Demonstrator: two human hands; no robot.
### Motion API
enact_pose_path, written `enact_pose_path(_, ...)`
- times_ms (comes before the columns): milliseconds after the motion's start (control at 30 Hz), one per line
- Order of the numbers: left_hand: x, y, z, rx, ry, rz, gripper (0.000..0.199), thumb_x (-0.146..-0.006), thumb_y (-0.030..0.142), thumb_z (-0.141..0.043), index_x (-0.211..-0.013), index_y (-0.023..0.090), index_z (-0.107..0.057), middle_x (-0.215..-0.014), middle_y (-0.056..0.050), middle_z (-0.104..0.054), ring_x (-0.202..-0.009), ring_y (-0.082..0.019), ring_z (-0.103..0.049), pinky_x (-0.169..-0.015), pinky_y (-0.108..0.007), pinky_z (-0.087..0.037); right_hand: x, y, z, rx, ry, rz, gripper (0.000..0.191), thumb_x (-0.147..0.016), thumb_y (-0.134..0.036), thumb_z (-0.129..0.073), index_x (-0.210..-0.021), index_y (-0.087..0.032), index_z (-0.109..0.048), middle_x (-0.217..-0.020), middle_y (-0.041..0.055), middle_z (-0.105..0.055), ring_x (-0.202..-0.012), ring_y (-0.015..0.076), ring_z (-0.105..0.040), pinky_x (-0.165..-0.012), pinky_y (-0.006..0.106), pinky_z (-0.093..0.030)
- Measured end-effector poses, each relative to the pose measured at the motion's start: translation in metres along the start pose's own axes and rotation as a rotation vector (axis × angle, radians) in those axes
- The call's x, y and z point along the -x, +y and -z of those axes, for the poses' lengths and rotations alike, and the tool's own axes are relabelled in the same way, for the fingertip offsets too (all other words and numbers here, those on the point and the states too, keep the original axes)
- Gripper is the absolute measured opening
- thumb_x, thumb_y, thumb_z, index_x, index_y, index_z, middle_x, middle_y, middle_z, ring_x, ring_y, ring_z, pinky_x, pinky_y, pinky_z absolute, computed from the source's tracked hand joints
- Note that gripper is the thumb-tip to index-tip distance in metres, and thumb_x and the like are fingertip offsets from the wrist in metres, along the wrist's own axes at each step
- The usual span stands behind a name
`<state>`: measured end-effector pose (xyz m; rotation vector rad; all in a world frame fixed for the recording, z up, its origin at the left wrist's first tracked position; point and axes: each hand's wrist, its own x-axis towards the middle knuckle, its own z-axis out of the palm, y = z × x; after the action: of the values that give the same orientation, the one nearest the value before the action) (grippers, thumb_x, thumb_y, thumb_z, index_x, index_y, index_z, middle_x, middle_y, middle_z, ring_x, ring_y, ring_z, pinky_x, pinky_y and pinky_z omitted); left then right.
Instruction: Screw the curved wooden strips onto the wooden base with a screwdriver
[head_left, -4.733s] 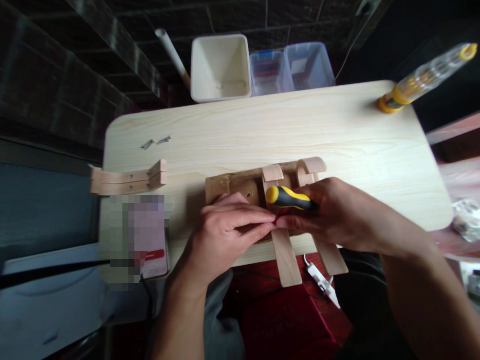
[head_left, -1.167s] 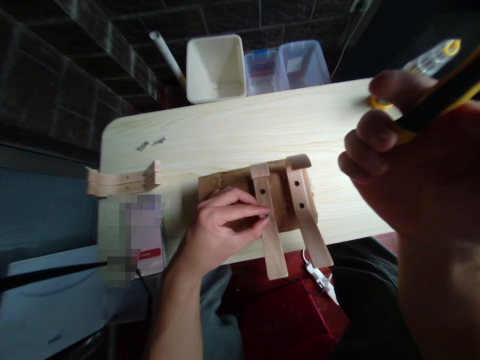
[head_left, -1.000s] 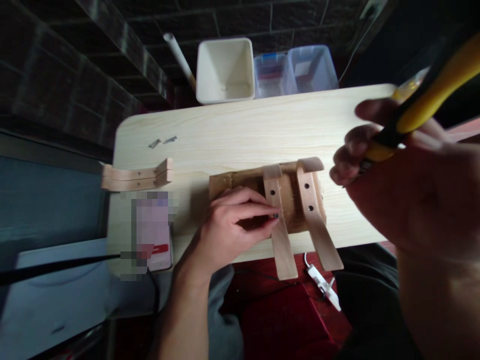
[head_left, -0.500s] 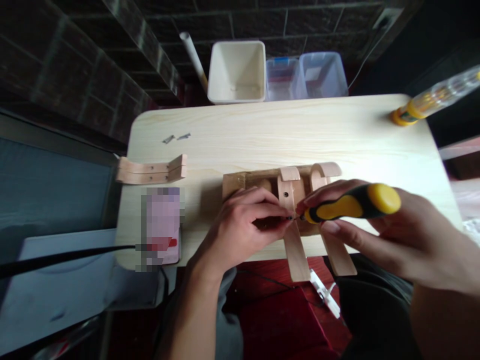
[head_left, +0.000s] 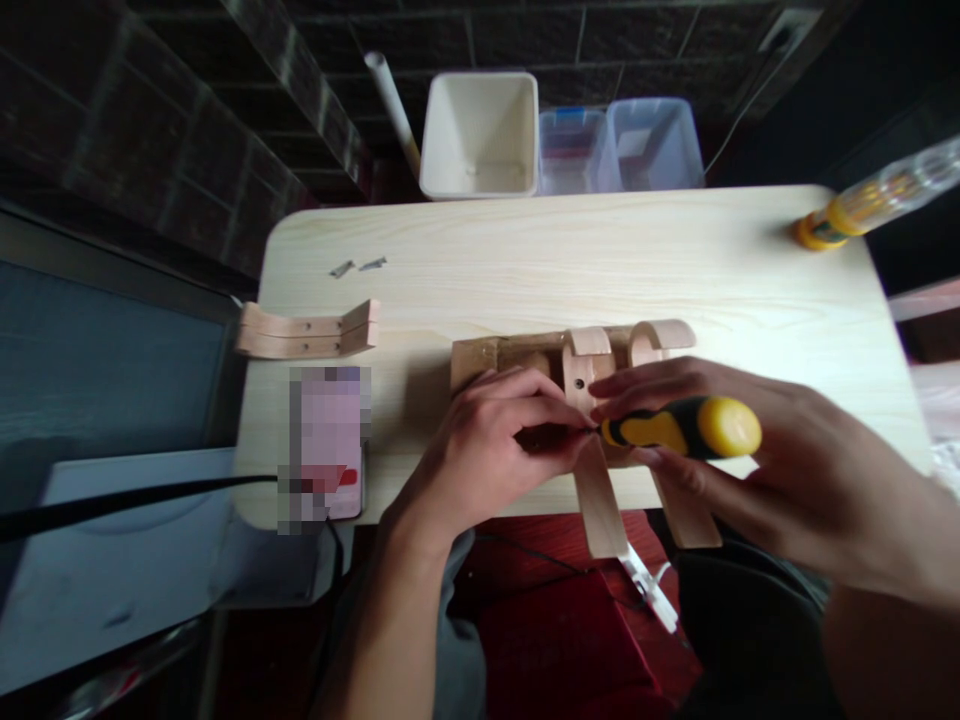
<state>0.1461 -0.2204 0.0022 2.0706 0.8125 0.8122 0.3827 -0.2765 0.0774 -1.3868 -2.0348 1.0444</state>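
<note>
My right hand is closed around a yellow and black screwdriver, which lies slantwise with its butt toward me. The driver's tip meets a small dark screw pinched by the fingertips of my left hand. Both are over a curved wooden hook strip, which has a dark screw hole or screw head higher up. The strip lies across a brown wooden block, partly hidden by my hands. To its right lies a second hooked strip.
Two joined curved wooden pieces lie at the table's left, near a blurred-out phone and small metal screws. A clear-tubed yellow screwdriver set stands at the right corner. Bins stand beyond the table.
The screwdriver's handle has swung slightly left and lower, and its tip has come closer to my left fingertips. My left hand keeps its pinch. The whole view has shifted a little.
</note>
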Motion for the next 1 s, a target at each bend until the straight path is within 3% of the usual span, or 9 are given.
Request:
enact_pose_path(67,-0.001,0.001,0.0,0.0,0.0,-0.003,0.015,-0.085,0.011,-0.086,-0.091,0.023,-0.082,-0.092,0.001,-0.08,-0.084,-0.015,-0.075,-0.081,-0.031,-0.057,-0.001,-0.002,-0.002,0.029,0.027,0.039,0.031,-0.104,-0.03,-0.065,-0.135,-0.028,-0.067,-0.136,0.005,-0.075,-0.125,0.0232,-0.072,-0.103,0.035,-0.062)
enact_pose_path(167,-0.001,0.0,0.0,-0.012,-0.008,-0.011,0.016,-0.085,0.01,-0.086,-0.092,0.023,-0.081,-0.092,0.001,-0.08,-0.083,-0.016,-0.075,-0.082,-0.031,-0.057,0.0,-0.003,-0.005,0.011,0.036,0.034,0.032,-0.102,-0.027,-0.067,-0.134,-0.032,-0.067,-0.128,0.0043,-0.078,-0.113,0.0244,-0.077,-0.092,0.035,-0.066)
enact_pose_path(333,0.001,-0.003,-0.001,-0.023,0.003,-0.033,0.015,-0.087,0.013,-0.086,-0.093,0.024,-0.079,-0.09,0.003,-0.08,-0.082,-0.016,-0.074,-0.081,-0.031,-0.056,0.005,-0.003,-0.01,-0.084,0.063,0.089,0.079,-0.093,-0.014,-0.07,-0.157,-0.055,-0.046,-0.147,-0.0027,-0.07,-0.124,0.028,-0.075,-0.089,0.035,-0.069)
enact_pose_path(467,0.0,0.0,0.001,-0.004,-0.006,0.007,0.014,-0.088,0.014,-0.086,-0.095,0.024,-0.079,-0.09,0.004,-0.079,-0.08,-0.015,-0.073,-0.08,-0.031,-0.055,0.008,-0.005,-0.009,-0.064,0.01,0.099,0.089,-0.09,-0.013,-0.071,-0.157,-0.063,-0.04,-0.141,-0.0038,-0.073,-0.116,0.0288,-0.078,-0.084,0.035,-0.069)
enact_pose_path(600,-0.002,0.003,0.004,0.003,-0.019,-0.003,0.01,-0.09,0.013,-0.082,-0.092,0.022,-0.08,-0.09,0.003,-0.079,-0.081,-0.015,-0.073,-0.08,-0.03,-0.055,0.008,-0.01,-0.005,0.039,-0.013,0.144,0.075,-0.092,-0.021,-0.07,-0.155,-0.053,-0.045,-0.14,-0.001,-0.073,-0.121,0.0311,-0.075,-0.092,0.037,-0.068)
enact_pose_path(767,-0.001,0.0,0.004,-0.005,-0.036,0.014,0.009,-0.09,0.015,-0.083,-0.094,0.023,-0.081,-0.091,0.002,-0.079,-0.082,-0.015,-0.073,-0.08,-0.03,-0.055,0.007,-0.015,-0.007,0.154,0.064,0.141,0.052,-0.101,-0.021,-0.061,-0.152,-0.033,-0.054,-0.138,0.0032,-0.074,-0.12,0.0228,-0.076,-0.098,0.028,-0.066)
enact_pose_path(900,-0.001,0.0,0.004,-0.007,-0.031,0.014,0.005,-0.093,0.017,-0.08,-0.093,0.023,-0.081,-0.09,0.002,-0.08,-0.082,-0.015,-0.073,-0.079,-0.03,-0.055,0.009,-0.015,-0.009,0.121,0.091,0.143,0.059,-0.1,-0.015,-0.063,-0.155,-0.035,-0.053,-0.133,-0.0001,-0.077,-0.112,0.02,-0.078,-0.091,0.026,-0.067)
enact_pose_path(1000,-0.004,0.003,0.006,0.022,-0.069,0.056,0.009,-0.097,0.021,-0.075,-0.09,0.024,-0.08,-0.091,0.001,-0.08,-0.082,-0.017,-0.075,-0.078,-0.032,-0.056,0.011,-0.016,-0.008,0.103,0.152,0.212,0.068,-0.096,-0.007,-0.066,-0.156,-0.038,-0.056,-0.139,-0.0039,-0.075,-0.117,0.019,-0.077,-0.096,0.024,-0.066)
